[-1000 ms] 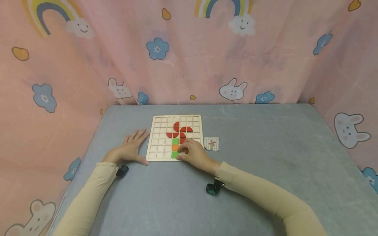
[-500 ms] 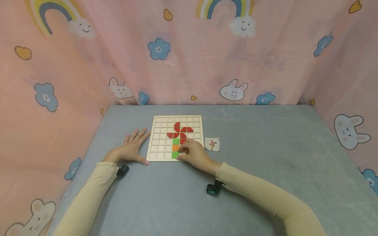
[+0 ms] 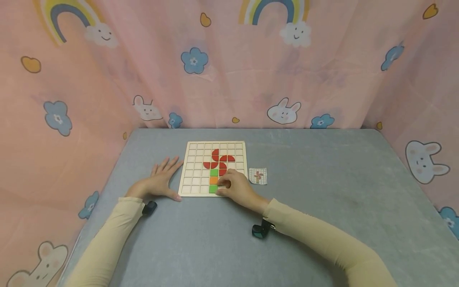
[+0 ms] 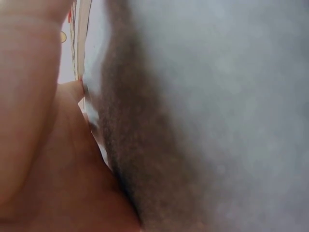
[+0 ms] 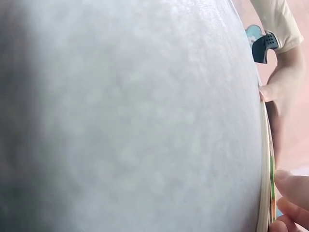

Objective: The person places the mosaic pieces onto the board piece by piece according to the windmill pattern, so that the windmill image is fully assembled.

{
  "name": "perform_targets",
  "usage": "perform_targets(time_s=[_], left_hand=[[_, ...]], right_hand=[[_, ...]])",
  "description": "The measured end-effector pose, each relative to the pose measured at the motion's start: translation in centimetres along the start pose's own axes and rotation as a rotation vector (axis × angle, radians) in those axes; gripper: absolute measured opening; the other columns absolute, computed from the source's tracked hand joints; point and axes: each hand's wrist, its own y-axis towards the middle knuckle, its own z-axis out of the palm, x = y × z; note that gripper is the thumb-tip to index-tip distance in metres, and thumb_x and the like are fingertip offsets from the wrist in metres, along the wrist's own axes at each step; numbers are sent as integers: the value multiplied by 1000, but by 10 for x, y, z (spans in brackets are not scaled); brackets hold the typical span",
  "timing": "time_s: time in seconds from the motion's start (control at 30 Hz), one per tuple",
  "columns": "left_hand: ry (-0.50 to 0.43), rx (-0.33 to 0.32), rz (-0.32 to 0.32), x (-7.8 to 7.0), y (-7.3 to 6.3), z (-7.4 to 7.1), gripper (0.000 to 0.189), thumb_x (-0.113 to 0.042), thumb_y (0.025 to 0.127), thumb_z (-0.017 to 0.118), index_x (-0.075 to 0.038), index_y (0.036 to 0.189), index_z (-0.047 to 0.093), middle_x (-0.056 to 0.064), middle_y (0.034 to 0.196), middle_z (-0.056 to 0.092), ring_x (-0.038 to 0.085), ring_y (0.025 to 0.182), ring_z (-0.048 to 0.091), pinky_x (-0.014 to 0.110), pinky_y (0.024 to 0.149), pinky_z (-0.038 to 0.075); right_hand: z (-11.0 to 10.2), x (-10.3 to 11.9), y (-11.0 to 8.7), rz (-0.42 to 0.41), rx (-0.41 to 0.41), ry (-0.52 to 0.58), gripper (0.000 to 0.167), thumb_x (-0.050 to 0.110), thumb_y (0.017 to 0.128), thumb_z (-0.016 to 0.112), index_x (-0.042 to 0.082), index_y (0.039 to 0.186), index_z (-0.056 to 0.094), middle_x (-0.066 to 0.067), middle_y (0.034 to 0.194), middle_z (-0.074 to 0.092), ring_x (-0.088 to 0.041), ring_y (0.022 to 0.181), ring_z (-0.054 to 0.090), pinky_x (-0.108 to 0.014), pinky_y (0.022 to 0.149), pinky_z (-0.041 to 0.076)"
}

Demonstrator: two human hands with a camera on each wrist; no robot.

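Note:
A square wooden grid board [image 3: 183,179] lies on the table. Red rounded pieces [image 3: 211,164] form a pinwheel in its cells. Below them, a green square tile [image 3: 214,172], an orange square tile [image 3: 213,181] and another green tile [image 3: 213,189] make a column. My left hand [image 3: 159,179] spreads its fingers along the board's left edge, thumb at the near corner. With thumb and forefinger bent and apart, my right hand [image 3: 236,186] rests its fingertips on the board beside the lower tiles. In the right wrist view its thumb [image 5: 292,188] is close to a green tile edge.
A small paper card [image 3: 258,176] printed with a pinwheel on a grid lies right of the board. The grey table [image 3: 315,175] meets a pink patterned curtain [image 3: 244,79] at the back and sides. Black wrist cameras [image 3: 261,230] sit below both sleeves.
The whole head view has shifted very slightly downward and to the right. Both hands, the board and the tiles keep the same places relative to each other.

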Motion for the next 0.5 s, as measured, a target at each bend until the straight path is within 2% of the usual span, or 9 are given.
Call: perform_targets(time_s=[0.17, 0.27, 0.4, 0.5], left_hand=[[19, 0, -9, 0, 2, 2, 137, -58, 57, 90, -14, 160, 11, 15, 168, -2, 45, 153, -10, 71, 117, -8], [31, 1, -14, 2, 3, 3, 139, -61, 55, 89, -14, 160, 10, 16, 168, -2, 46, 153, -9, 71, 117, -7], [36, 5, -24, 1, 0, 2, 138, -57, 57, 90, -13, 160, 10, 16, 168, -2, 46, 153, -8, 71, 117, -6], [48, 5, -35, -1, -2, 0, 137, -54, 57, 91, -12, 160, 11, 16, 168, -2, 47, 153, -7, 72, 117, -5]], right_hand=[[-8, -7, -1, -24, -33, 25, 16, 17, 79, 82, 8, 91, 77, -3, 82, 62, -10, 74, 54, -19, 68, 44], [-19, -15, -3, -29, -56, -7, 13, 19, 82, 80, 10, 91, 76, -1, 82, 62, -9, 74, 54, -19, 68, 44], [-44, -29, -7, -21, -76, -44, 10, 18, 87, 75, 10, 94, 76, -2, 86, 63, -11, 77, 54, -23, 69, 45], [-69, -44, -10, -22, -97, -105, 15, 17, 90, 72, 8, 101, 74, -7, 96, 65, -18, 84, 61, -31, 75, 52]])
